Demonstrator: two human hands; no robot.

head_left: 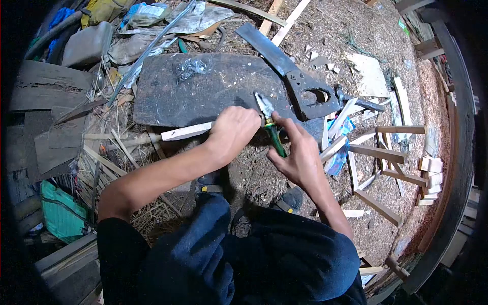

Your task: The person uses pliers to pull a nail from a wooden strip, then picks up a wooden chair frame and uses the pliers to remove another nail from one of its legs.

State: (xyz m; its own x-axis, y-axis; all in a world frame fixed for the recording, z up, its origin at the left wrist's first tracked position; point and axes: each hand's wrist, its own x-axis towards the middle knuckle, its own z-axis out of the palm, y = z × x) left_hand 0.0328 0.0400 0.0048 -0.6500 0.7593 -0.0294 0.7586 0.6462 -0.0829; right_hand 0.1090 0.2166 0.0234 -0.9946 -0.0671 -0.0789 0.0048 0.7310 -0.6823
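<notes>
My left hand (235, 130) is closed around the end of a pale wood strip (187, 131), which sticks out to the left along the near edge of a dark wooden board (203, 86). In my right hand (299, 152) are pliers (273, 133) with green handles, their metal jaws pointing up and away over the board. The pliers' head is just right of my left fist. Whether the jaws grip anything is too small to tell. A handsaw (295, 76) lies across the board's right end.
A hammer (363, 103) lies beyond the saw handle. Wooden frames (378, 152) stand at the right, near small wood blocks (431, 180). Scraps and shavings cover the ground. A grey container (87, 44) is at the back left, a green sheet (63, 211) at the lower left.
</notes>
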